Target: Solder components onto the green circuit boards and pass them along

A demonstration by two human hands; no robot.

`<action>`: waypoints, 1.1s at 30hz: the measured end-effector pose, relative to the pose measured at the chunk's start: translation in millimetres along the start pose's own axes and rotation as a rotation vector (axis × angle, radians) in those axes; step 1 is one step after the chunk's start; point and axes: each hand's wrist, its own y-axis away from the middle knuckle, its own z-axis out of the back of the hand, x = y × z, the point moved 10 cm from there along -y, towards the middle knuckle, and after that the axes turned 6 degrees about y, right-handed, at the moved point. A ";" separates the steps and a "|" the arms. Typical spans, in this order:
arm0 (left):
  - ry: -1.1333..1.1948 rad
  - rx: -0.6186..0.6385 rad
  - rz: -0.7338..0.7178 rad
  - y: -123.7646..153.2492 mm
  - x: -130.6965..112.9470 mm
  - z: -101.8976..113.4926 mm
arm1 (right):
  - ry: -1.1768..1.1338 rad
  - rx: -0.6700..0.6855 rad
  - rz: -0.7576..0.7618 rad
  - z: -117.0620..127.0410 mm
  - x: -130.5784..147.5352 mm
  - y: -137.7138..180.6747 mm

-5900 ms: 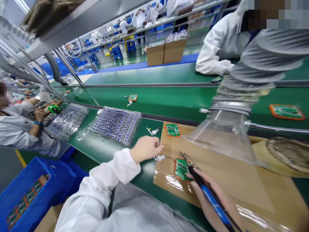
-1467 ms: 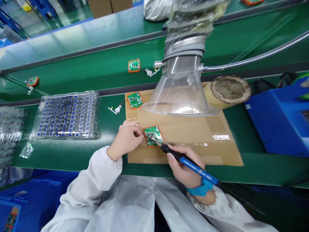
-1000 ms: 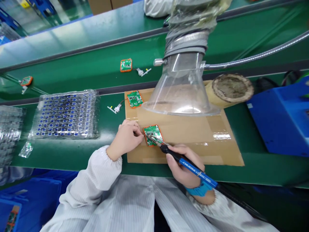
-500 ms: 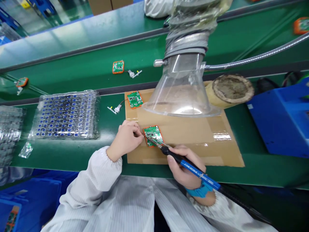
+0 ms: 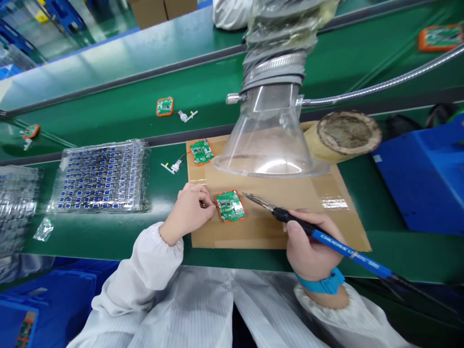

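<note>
- Head view, twelve o'clock pointing away from the wearer: the green circuit board in its orange frame lies flat on a taped cardboard sheet, toward the sheet's nine o'clock side
- The left hand is at the board's nine o'clock edge, thumb and forefinger pinched together on what looks like a thin wire; the fingers hide most of it
- The right hand is at four o'clock from the board, fingers wrapped pen-fashion around a blue-and-black soldering iron whose slim tip points to ten o'clock
- Half a second ago the tip lay over the board; now it has drawn back to just beside the two o'clock corner, though I cannot tell whether it is raised
- That leaves the board's face in full sight and suggests a break in soldering contact; any joint is too small to judge, and the left hand has kept its pinch
- Near, at eleven o'clock, a second framed board lies on the sheet, wired to a white connector on the green bench
- At one o'clock a clear fume funnel hangs over the sheet
- Farther out at eleven o'clock, on a green belt, a third framed board has shifted toward nine o'clock
</note>
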 end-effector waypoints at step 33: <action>-0.429 -0.476 0.422 -198.1 85.9 227.7 | 0.035 0.081 0.106 2.7 5.0 -3.5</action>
